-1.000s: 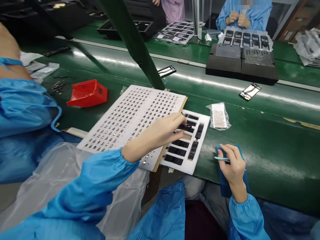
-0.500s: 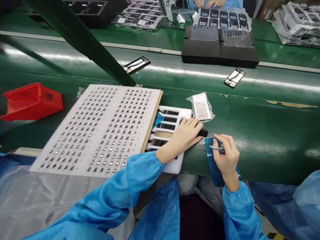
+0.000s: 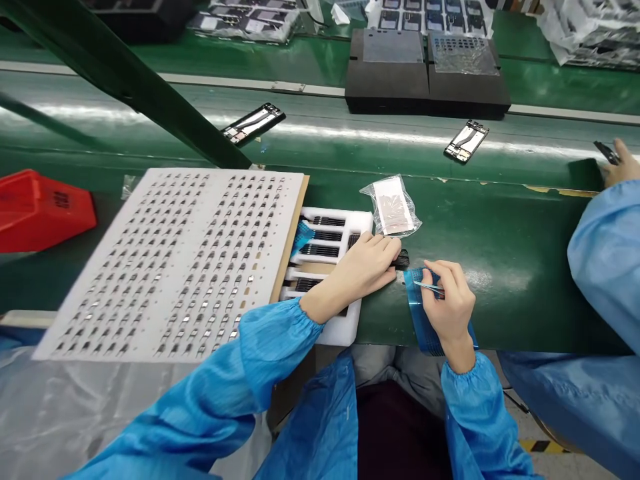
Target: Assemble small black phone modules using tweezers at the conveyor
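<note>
My left hand [image 3: 367, 263] reaches over the end of a white foam tray [image 3: 353, 327], its fingers closed on a small black ribbed piece [image 3: 401, 259]. Dark slim parts [image 3: 320, 251] fill the tray's slots. To the right, my right hand [image 3: 449, 303] grips thin tweezers [image 3: 425, 286], their tips pointing left toward my left hand. Beneath that hand lies a blue film sheet [image 3: 419, 327], partly covered by the fingers. A large white board [image 3: 165, 267] with rows of small metallic parts overlaps the tray's left side.
A clear bag with a white card [image 3: 393, 205] lies behind my hands. Phone frames [image 3: 467, 141] rest on the green belt, near a black block [image 3: 385, 83]. A red bin [image 3: 45, 210] is at left, under a slanted green post [image 3: 150, 100]. At right, a co-worker's hand [image 3: 621, 163] holds something dark.
The camera view has shifted slightly. A co-worker's arm has come in over the bench at the right. My hands keep nearly the same pose and grip.
</note>
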{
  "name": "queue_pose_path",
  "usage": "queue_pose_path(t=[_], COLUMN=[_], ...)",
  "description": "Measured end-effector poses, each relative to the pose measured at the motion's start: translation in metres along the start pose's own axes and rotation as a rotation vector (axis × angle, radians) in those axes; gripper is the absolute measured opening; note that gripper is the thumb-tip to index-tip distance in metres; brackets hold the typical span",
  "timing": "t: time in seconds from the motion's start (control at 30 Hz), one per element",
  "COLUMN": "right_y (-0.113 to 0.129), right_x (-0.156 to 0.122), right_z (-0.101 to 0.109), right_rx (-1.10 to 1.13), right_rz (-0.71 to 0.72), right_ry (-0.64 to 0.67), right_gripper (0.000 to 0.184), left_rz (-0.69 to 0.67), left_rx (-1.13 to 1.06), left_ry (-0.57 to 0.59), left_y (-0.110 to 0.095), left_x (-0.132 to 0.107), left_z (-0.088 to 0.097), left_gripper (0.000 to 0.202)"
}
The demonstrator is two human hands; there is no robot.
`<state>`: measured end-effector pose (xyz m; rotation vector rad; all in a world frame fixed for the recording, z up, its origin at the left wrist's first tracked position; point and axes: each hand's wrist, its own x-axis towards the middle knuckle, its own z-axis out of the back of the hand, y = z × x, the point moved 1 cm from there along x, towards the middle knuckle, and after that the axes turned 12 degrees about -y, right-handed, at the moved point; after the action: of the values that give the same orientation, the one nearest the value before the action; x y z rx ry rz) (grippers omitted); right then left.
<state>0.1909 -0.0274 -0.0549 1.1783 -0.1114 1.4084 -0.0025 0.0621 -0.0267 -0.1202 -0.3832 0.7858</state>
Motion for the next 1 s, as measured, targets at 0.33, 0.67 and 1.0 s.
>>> queue_pose_path(t=[0.33,0.67,1.0], right_y=[-0.001,-0.001,0.002], right_x=[-0.001,0.000,0.014], right_z=[0.000,0.001,0.020], right_rx=[0.007,0.001,0.047], right_rz=[0.011,0.011,-0.093], right_ry=[-0.010,-0.034,0.071], right_gripper=[0.017,0.015,0.017], left_rz=[0.074,0.060,-0.039], left_rx=[-0.129,-0.130,-0.104], left_ry=[-0.022,-0.118,-0.094], left_y=[0.003,-0.012,-0.094], left_x=[-0.010,-0.023,-0.060], left_z=[0.002,0.010,-0.019], left_gripper=[0.026,0.035,0.050])
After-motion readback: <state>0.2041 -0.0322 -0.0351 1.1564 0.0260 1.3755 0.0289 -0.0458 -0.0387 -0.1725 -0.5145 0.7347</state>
